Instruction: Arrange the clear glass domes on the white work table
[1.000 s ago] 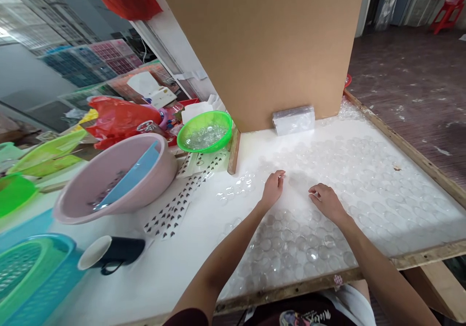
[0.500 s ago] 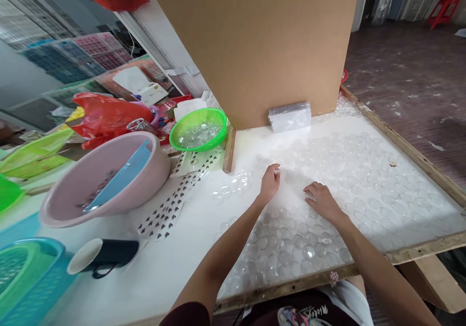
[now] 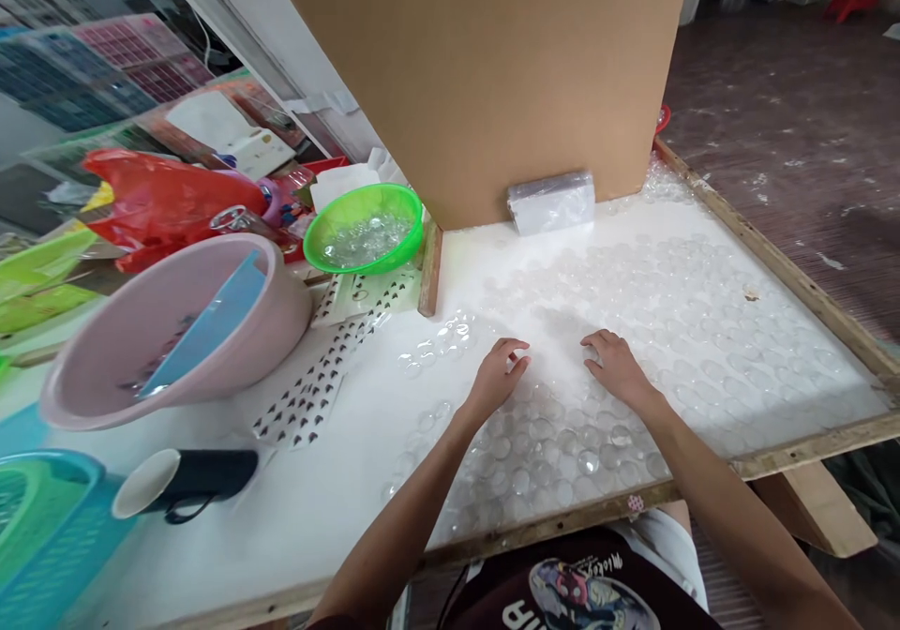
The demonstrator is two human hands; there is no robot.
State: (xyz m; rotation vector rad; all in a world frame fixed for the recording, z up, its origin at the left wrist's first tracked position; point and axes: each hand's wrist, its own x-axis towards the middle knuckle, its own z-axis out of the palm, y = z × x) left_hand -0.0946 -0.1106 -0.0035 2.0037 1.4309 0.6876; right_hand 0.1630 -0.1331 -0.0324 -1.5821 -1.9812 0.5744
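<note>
Several clear glass domes (image 3: 562, 442) lie spread over a white board with a wooden frame (image 3: 780, 269). My left hand (image 3: 498, 377) rests among them with fingers curled, thumb and forefinger pinched together on something I cannot make out. My right hand (image 3: 613, 367) lies a little to the right, palm down, its fingers apart and touching the domes. A small bare patch of board shows between the two hands.
A tall cardboard box (image 3: 485, 77) stands at the back with a plastic-wrapped packet (image 3: 552, 202) against it. To the left are a green bowl of domes (image 3: 366, 227), a pink basin with a blue scoop (image 3: 175, 330), printed sheets (image 3: 309, 396), a black mug on its side (image 3: 183, 480), a teal basket (image 3: 42, 527) and a red bag (image 3: 161, 203).
Both hands have drawn back a little toward me over the domes. My left hand's fingers have curled into a pinch. The view has tilted downward.
</note>
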